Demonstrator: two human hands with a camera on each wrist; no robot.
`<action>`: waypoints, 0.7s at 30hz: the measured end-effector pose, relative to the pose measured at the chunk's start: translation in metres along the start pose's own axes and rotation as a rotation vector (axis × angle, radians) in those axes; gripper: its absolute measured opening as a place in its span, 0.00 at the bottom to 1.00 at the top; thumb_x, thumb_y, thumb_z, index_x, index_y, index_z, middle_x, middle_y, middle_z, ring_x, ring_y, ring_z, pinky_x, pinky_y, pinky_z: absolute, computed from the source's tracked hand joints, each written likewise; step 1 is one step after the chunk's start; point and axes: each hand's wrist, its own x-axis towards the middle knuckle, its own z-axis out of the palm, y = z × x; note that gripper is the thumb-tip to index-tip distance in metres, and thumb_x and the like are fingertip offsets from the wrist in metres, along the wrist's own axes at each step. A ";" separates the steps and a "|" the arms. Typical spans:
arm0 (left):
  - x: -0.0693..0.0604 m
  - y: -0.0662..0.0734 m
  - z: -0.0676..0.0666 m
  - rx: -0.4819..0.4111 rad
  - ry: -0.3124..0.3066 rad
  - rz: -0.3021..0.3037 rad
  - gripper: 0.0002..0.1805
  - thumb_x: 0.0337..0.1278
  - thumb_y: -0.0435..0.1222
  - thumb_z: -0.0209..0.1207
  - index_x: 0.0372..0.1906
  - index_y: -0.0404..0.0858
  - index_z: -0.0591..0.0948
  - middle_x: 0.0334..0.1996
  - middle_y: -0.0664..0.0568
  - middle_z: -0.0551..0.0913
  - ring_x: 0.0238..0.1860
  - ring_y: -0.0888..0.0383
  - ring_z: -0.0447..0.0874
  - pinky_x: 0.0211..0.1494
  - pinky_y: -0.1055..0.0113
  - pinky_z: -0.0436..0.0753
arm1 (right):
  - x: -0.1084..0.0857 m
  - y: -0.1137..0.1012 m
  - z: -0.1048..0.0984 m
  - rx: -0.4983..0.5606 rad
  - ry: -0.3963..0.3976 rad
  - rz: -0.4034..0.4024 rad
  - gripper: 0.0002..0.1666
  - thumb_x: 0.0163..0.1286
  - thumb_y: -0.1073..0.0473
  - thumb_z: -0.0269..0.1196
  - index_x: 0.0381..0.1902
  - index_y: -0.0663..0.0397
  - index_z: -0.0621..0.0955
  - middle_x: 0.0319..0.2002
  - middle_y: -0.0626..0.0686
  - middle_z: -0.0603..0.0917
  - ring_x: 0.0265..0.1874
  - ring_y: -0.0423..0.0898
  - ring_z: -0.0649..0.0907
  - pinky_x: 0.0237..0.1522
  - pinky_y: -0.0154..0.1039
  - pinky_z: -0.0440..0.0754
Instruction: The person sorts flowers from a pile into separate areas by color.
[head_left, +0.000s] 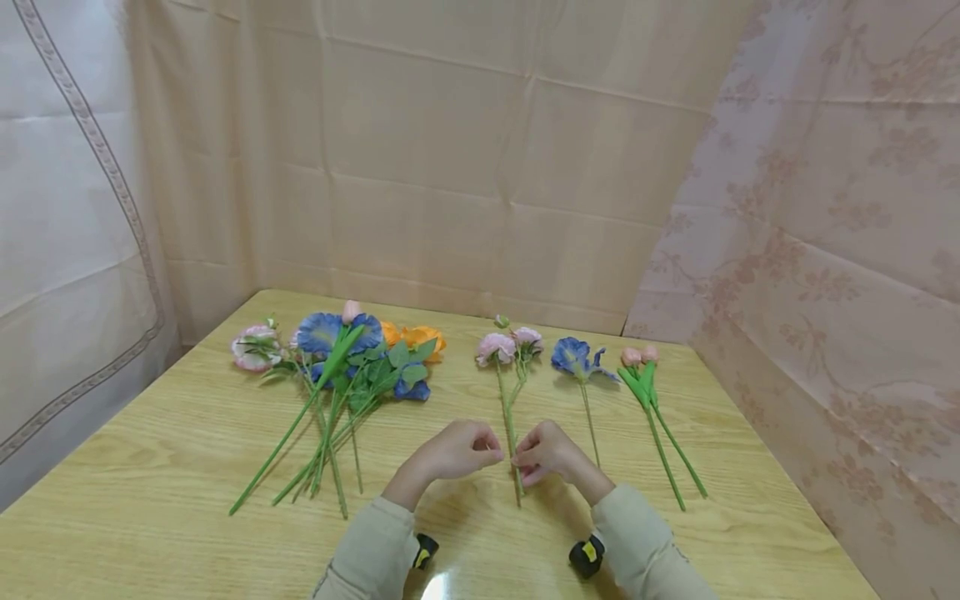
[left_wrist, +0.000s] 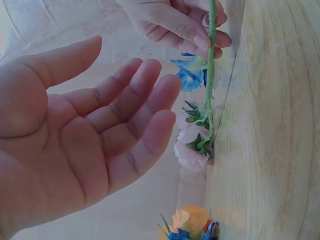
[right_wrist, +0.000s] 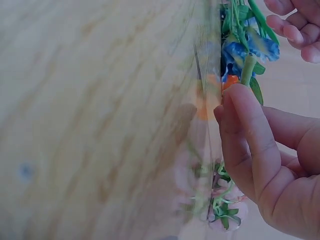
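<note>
My right hand (head_left: 551, 454) pinches the green stem of a pink flower (head_left: 497, 348) near its lower end. This branched flower has two ruffled blooms and a small bud, and points away from me. In the right wrist view, the stem's cut end (right_wrist: 247, 69) sticks out past the fingertips of the right hand (right_wrist: 265, 160). My left hand (head_left: 457, 450) hovers just left of the stem, apart from it. Seen in the left wrist view, the left hand (left_wrist: 95, 125) has its palm exposed, fingers loosely bent and holding nothing.
Right of the pink flower lie a blue iris (head_left: 574, 358) and two pink tulips (head_left: 640, 357). At left, a mixed pile holds blue irises (head_left: 319, 333), an orange flower (head_left: 424, 342), a pink-white flower (head_left: 255, 348) and a pink tulip (head_left: 351, 312). Curtains surround the wooden table (head_left: 187, 500).
</note>
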 end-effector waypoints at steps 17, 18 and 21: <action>0.000 -0.003 0.002 0.016 -0.020 -0.006 0.07 0.56 0.35 0.56 0.31 0.34 0.79 0.25 0.54 0.77 0.27 0.61 0.72 0.30 0.68 0.73 | -0.012 -0.013 0.002 -0.074 -0.053 0.001 0.06 0.57 0.70 0.59 0.27 0.73 0.79 0.18 0.58 0.80 0.13 0.43 0.79 0.19 0.39 0.80; 0.000 -0.002 0.001 0.013 -0.019 -0.009 0.07 0.56 0.35 0.56 0.31 0.34 0.79 0.25 0.54 0.77 0.27 0.61 0.72 0.29 0.68 0.72 | -0.013 -0.014 0.002 -0.099 -0.058 -0.006 0.07 0.58 0.68 0.59 0.28 0.72 0.79 0.18 0.57 0.80 0.13 0.43 0.79 0.18 0.39 0.79; -0.001 -0.001 0.001 0.009 -0.012 -0.021 0.07 0.56 0.35 0.56 0.30 0.34 0.78 0.24 0.54 0.76 0.26 0.62 0.71 0.28 0.69 0.72 | -0.016 -0.019 0.001 -0.175 -0.075 -0.035 0.10 0.60 0.63 0.59 0.30 0.69 0.80 0.18 0.53 0.80 0.14 0.42 0.78 0.16 0.38 0.78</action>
